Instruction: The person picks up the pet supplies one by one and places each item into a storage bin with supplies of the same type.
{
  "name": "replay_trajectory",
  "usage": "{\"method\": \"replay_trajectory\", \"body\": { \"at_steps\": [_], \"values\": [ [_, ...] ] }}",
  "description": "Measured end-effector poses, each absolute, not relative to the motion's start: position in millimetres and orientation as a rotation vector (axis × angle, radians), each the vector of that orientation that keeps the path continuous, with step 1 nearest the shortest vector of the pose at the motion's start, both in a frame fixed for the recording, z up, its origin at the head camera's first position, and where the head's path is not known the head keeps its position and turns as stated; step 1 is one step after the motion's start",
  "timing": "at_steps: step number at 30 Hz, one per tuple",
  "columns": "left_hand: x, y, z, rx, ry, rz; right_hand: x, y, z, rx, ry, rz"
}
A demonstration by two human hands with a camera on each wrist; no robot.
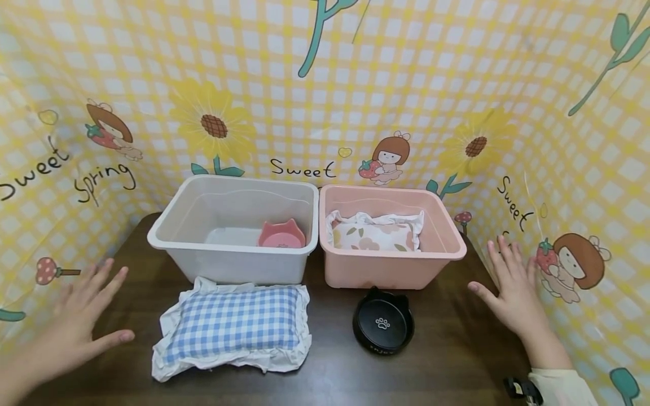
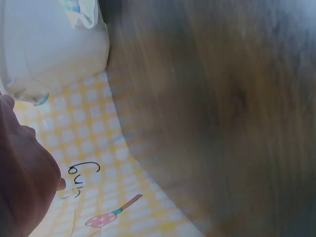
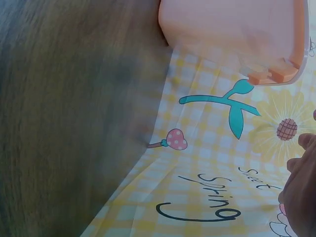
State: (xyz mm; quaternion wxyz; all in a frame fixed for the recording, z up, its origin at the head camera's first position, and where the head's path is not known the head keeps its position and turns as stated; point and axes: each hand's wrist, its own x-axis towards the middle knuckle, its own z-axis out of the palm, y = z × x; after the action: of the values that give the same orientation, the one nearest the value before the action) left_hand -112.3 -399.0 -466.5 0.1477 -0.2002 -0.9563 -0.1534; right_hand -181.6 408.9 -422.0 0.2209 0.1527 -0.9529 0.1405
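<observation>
Lying just inward of your left hand [image 1: 83, 310], here's the blue checked pillow [image 1: 233, 326], flat before the grey bin [image 1: 238, 264]; and just inward of your right hand [image 1: 513, 293], well apart from it, sits the black bowl [image 1: 383, 336], upright before the pink bin [image 1: 381, 273]. Your 2 hands are spread wide, fingers apart, gripping nothing!

Look beyond your hands, between them: the pink bowl [image 1: 281, 233] is inside the grey bin, at its end nearer your right hand, and the floral pillow [image 1: 373, 237] lies inside the pink bin. So I'd call this midway: 2 pieces in, 1 per bin, and 2 out on the dark table [image 1: 335, 375], which look like what's left.

Now the writing! The black bowl shows a white paw print, plus small letters low on the side toward you, too small and inverted for me to read. No brand name that I can make out on the bins.

Farther out, the checked cloth [image 1: 304, 113] does the talking: "Sweet" straight ahead between your hands, "Sweet" and "Spring" beyond your left, "Sweet" again beyond your right, and your right wrist view picks up another "Spring".
</observation>
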Motion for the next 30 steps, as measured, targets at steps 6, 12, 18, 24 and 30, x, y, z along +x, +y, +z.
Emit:
{"method": "replay_trajectory", "body": {
  "at_steps": [6, 12, 18, 24, 30],
  "values": [
    [-112, -392, -470, -0.611, -2.72, -0.629, -185, 408, -421, 0.439, -2.601, 0.514],
    [-110, -383, -474, -0.623, -2.714, -0.8, -193, 404, -419, 0.456, -2.563, 0.681],
    [-104, -371, -479, -0.57, -2.718, -0.908, -202, 399, -417, 0.466, -2.544, 0.808],
    [-97, -358, -486, -0.504, -2.742, -0.984, -209, 394, -411, 0.448, -2.528, 0.901],
    [-90, -349, -499, -0.433, -2.801, -0.977, -210, 389, -414, 0.397, -2.537, 1.013]
  ]
}}
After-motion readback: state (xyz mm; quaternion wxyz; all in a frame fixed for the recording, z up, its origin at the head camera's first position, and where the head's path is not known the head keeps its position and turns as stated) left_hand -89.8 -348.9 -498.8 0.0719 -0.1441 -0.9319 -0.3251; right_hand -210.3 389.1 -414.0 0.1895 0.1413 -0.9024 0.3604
